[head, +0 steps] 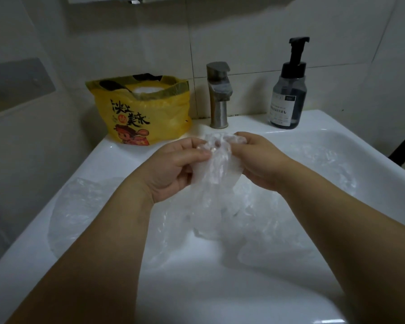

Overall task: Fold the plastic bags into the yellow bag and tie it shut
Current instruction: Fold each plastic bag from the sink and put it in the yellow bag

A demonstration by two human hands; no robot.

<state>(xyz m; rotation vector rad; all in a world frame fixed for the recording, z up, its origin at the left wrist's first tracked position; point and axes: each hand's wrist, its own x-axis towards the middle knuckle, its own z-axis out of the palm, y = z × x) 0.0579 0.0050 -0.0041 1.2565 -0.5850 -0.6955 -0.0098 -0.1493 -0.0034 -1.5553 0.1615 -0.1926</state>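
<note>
left hand (173,169): its fingers are curling in and pinching the upper left edge of a clear plastic bag (216,170), thumb on top.
right hand (255,160): it is pinching the same bag's upper right edge, just beside the left hand, so the two are gathering the top together.
clear plastic bag: it is hanging crumpled from both hands over the basin, its lower part trailing down into it; it seems to be held high so that it can be smoothed and folded.
loose plastic bags (80,206): more clear film is lying in the basin, some draping over the left rim and some at the right, likely waiting their turn.
yellow bag (140,113): it is standing upright on the back left ledge of the sink (337,122), well apart from the hands, its mouth gaping open with something white showing inside; it is not yet tied.
faucet (218,97): it is standing just right of the yellow bag.
soap bottle (289,97): a dark pump bottle is sitting on the back right ledge.
step in hand: probably folding this bag before it goes into the yellow one.
</note>
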